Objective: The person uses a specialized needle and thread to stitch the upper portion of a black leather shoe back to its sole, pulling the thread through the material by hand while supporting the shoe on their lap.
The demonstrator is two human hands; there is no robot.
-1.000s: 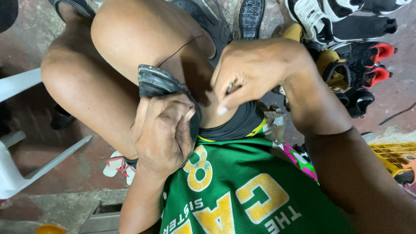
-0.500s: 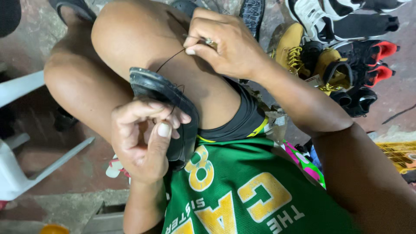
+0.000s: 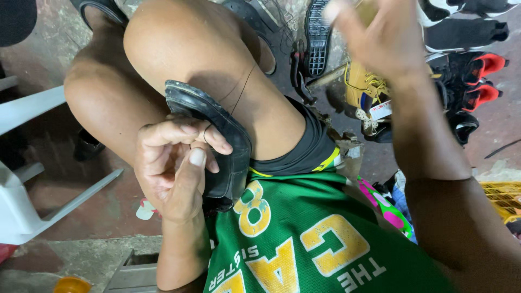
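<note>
Item 1, left hand [image 3: 176, 163]: I have it closed around the black shoe [image 3: 214, 141], fingers curled over the upper edge and thumb pressed against the side. The shoe is braced against my right thigh, sole edge facing up.

Item 2, thread [image 3: 241, 89]: 1 dark strand runs from the shoe up across the thigh toward the raised hand. I cannot tell whether it hangs slack or taut.

Item 3, right hand [image 3: 380, 38]: lifted high and well apart from the shoe, blurred. Fingers look loosely gathered; whether they pinch the thread or a needle, I cannot tell.

Item 4, surroundings: yellow boot [image 3: 366, 89], red-and-black sneakers [image 3: 477, 76], white plastic chair [image 3: 27, 163], all on the floor nearby.

Step in hand, by my judgement: a stitch pulled through along the shoe's sole edge. The next move would call for a firm hold by the left hand and the strand drawn snug without tangling.
</note>
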